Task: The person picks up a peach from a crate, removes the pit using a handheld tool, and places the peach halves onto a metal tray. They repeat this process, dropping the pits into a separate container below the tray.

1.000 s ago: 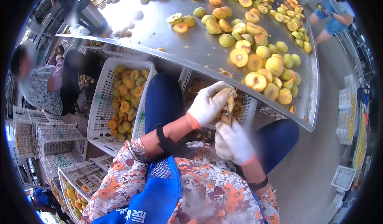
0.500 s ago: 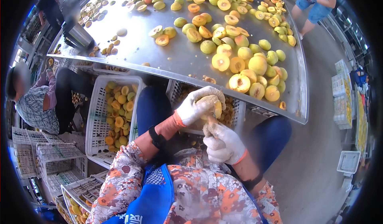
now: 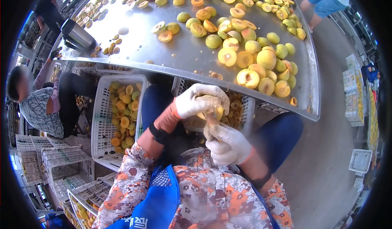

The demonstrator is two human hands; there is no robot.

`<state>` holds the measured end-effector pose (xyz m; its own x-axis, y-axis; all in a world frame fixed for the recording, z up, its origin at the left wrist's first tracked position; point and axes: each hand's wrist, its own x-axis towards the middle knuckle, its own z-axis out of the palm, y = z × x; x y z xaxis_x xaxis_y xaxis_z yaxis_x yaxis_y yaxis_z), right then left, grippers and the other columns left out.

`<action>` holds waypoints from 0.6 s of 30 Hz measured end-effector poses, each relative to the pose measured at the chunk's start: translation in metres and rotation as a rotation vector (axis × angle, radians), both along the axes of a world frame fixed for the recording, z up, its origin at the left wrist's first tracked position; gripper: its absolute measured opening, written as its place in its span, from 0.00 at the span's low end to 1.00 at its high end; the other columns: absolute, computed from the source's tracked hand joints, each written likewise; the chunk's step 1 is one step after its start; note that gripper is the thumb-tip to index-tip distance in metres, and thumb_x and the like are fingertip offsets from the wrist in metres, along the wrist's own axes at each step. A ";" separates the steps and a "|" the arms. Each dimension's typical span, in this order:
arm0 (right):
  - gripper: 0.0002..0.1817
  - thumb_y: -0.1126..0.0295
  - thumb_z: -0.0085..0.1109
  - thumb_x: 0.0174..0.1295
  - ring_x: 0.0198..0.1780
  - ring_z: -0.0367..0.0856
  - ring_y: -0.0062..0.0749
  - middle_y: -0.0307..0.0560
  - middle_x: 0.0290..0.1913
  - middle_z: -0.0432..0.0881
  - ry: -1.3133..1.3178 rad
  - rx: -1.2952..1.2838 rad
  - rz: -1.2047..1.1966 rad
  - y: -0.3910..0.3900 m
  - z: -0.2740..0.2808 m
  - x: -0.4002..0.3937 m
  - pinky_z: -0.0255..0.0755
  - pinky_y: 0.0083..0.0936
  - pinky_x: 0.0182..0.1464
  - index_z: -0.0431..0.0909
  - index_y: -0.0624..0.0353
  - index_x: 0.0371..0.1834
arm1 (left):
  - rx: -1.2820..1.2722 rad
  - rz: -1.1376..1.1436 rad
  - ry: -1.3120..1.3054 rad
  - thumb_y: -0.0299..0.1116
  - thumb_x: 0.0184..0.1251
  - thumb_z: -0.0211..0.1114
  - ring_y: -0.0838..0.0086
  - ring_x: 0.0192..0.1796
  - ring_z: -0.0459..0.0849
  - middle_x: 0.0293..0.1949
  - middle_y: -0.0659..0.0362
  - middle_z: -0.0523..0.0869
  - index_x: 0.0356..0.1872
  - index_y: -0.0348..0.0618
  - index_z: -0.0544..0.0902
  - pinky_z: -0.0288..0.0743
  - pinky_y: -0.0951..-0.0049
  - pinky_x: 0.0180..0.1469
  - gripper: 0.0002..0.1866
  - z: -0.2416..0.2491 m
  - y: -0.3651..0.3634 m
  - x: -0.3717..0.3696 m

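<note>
My left hand (image 3: pixel 201 101), in a white knit glove, is wrapped round a yellow fruit piece (image 3: pixel 219 112) in front of the table edge. Just below and to the right, my right hand (image 3: pixel 228 144), gloved too, grips a tool with a brownish handle (image 3: pixel 211 119), whose upper end meets the fruit; its tip is hidden. Halved and whole yellow-green fruits (image 3: pixel 247 78) lie on the metal table (image 3: pixel 163 59) beyond my hands. Below my hands, partly hidden by them, a white crate (image 3: pixel 248 119) holds small brownish fruit pieces.
A white crate (image 3: pixel 99 125) of halved fruit stands left of my legs, with stacked crates (image 3: pixel 65 157) at the lower left. A metal container (image 3: pixel 77 35) is on the table's left corner. One co-worker (image 3: pixel 41 110) sits at the left; another person (image 3: pixel 326 0) stands at the upper right.
The view has shifted slightly. My left hand has turned around the fruit piece, which shows more yellow now. The left co-worker has an arm stretched toward the table, and the metal container is less covered.
</note>
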<state>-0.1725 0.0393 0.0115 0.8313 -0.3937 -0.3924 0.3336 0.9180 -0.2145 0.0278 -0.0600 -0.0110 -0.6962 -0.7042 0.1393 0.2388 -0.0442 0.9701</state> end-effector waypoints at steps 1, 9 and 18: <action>0.13 0.53 0.47 0.83 0.09 0.52 0.12 0.27 0.17 0.60 -0.001 0.027 0.005 0.001 -0.001 0.002 0.46 0.17 0.12 0.74 0.46 0.42 | -0.070 -0.105 -0.063 0.34 0.73 0.62 0.70 0.47 0.86 0.46 0.54 0.89 0.48 0.33 0.86 0.79 0.68 0.56 0.14 0.001 -0.005 0.004; 0.09 0.60 0.52 0.81 0.11 0.55 0.14 0.31 0.21 0.66 0.144 -0.238 -0.049 -0.003 0.006 0.003 0.50 0.17 0.12 0.71 0.50 0.54 | 0.107 0.829 0.031 0.44 0.82 0.53 0.65 0.41 0.87 0.41 0.52 0.87 0.49 0.40 0.80 0.81 0.67 0.46 0.17 0.006 0.033 -0.019; 0.12 0.59 0.55 0.78 0.14 0.61 0.14 0.31 0.23 0.68 0.550 -0.377 -0.031 -0.001 -0.021 -0.034 0.55 0.17 0.15 0.69 0.51 0.54 | -0.868 1.135 -1.328 0.29 0.58 0.73 0.56 0.56 0.84 0.48 0.50 0.87 0.43 0.42 0.88 0.78 0.58 0.58 0.12 0.018 0.013 0.122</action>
<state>-0.2061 0.0378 -0.0090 0.5355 -0.6075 -0.5866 0.1088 0.7385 -0.6654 0.1495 -0.0466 0.0071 0.0198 -0.8697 0.4932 -0.9759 0.0904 0.1986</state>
